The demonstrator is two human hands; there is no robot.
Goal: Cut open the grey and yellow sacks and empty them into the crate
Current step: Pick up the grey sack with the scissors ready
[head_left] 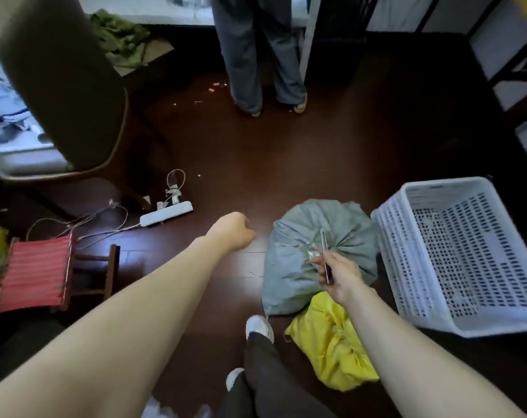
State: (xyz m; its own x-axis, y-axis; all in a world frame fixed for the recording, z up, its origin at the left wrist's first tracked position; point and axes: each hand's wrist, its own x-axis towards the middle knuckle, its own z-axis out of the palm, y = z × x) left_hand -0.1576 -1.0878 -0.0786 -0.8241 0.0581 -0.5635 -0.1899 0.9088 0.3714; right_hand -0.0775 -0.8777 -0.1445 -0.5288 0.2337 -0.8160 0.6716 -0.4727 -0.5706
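Standing over a lumpy yellow plastic sack (pixel 331 354) on the dark floor, right by a white shoe (pixel 258 327). Tied shut, not cut yet. Just past it and touching it, a fat round grey plastic sack (pixel 298 285), also bunched tight at the top and not opened. Gripping a thin knife with a dark handle (pixel 324 245) in the right hand (pixel 337 276), with the blade pointing away, right over the knot of the grey sack. Reaching out over bare floor with the left hand (pixel 235 230), off to the side of the grey sack and not touching it, with fingers tucked under, so no way to tell if holding anything. Just beside the grey sack, a big white plastic crate full of little holes (pixel 386 236), tipped a bit, with nothing from the sacks inside. Looks like the very start: first cut about to be made, then both sacks to slit and pour out. Further off, a small red striped stool (pixel 36 273), a long white plug strip with wires (pixel 165 214), a brown chair (pixel 63 86), and another person's legs in grey trousers (pixel 244 70). No words or labels to read anywhere
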